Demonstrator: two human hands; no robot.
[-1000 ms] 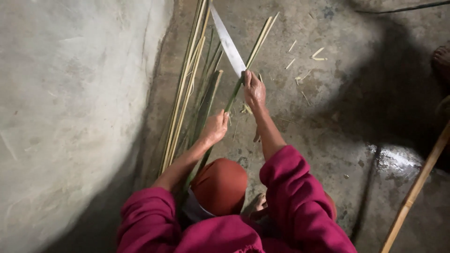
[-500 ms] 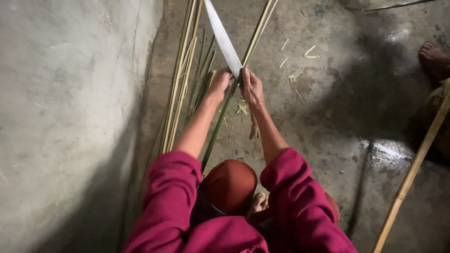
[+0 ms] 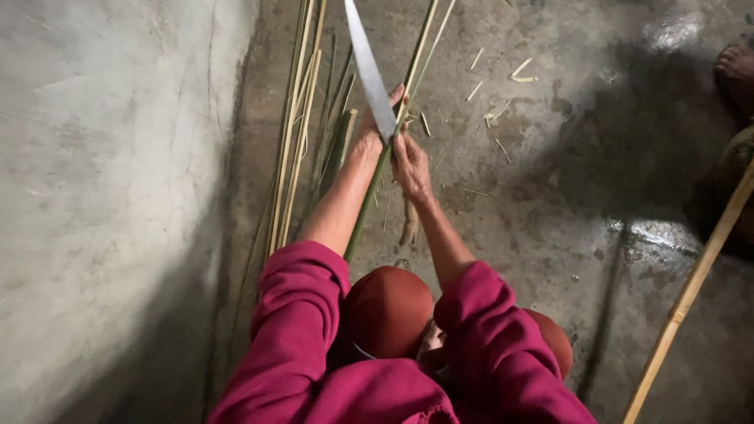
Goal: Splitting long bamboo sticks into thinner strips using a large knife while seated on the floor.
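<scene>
The knife blade [image 3: 369, 71] runs off the top edge, its tip out of view, and its handle is hidden inside the right hand [image 3: 411, 163]. The green bamboo stalk [image 3: 377, 184] is cut off at the top too, and its lower end disappears behind a magenta sleeve [image 3: 302, 314]. A bare foot [image 3: 737, 72] is clipped by the right edge.

Nothing here in the way of packaging: 0 packages, 0 labels, 0 signs, 0 screens anywhere in the head view.
</scene>
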